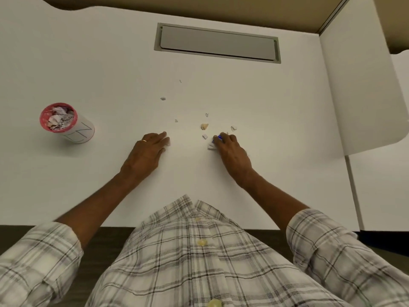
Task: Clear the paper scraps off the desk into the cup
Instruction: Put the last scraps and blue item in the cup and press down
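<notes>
A white cup with a pink rim stands at the left of the white desk, filled with crumpled paper. Several small paper scraps lie mid-desk: a tan one, a white one, another farther back, one at the right. My right hand rests on the desk with its fingers closed on white and blue scraps. My left hand lies palm down, fingertips touching a small scrap; whether it grips it is unclear.
A grey cable flap is set into the desk at the back. A white divider panel stands along the right side. The desk's front edge runs just before my plaid shirt.
</notes>
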### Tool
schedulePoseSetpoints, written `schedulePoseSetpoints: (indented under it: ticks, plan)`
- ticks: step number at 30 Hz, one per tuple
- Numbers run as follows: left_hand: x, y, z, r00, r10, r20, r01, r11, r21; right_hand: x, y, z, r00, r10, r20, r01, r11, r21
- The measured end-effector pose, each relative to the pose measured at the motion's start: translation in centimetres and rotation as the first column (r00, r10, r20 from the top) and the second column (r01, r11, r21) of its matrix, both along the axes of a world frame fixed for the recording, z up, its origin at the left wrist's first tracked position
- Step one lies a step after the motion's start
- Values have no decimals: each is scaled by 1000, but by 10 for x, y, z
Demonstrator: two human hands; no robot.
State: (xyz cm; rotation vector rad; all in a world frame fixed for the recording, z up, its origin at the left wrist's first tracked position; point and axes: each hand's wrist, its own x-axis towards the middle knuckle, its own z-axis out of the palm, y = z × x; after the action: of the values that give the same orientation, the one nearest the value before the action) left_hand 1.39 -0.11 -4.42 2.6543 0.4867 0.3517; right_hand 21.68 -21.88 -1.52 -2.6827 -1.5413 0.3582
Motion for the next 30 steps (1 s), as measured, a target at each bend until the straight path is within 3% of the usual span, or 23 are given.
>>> schedulePoseSetpoints:
  ticks: [3, 6, 11, 16, 20, 26, 30]
  plan:
    - [-6, 1, 1, 999, 40, 14, -40, 999, -4, 9, -1, 3, 1000, -2, -2, 2, 998, 60]
    - [-9, 5, 6, 994, 28, -105, -23, 999, 44, 14, 2, 2, 999, -37, -41, 42, 988, 145]
    - [-13, 11, 9, 965, 53, -255, -52, 999, 11, 13, 18, 7, 925, -303, -229, 368, 867, 336]
    - [-13, 11, 15, 968, 36, -247, -35, 999, 9, 10, 31, 16, 698, -462, -548, 663, 705, 250]
    - [-14, 13, 39, 982, 183, -50, -189, 967, -170, -1, 40, 21, 508, -451, -734, 788, 587, 185]
    - [-47, 50, 89, 926, 326, 191, -292, 938, -185, -22, 56, 20, 208, -265, -942, 873, 485, 57]
    - [-77, 90, 115, 897, 379, 228, -346, 923, -169, -37, 66, 18, 121, -217, -969, 887, 461, 7]
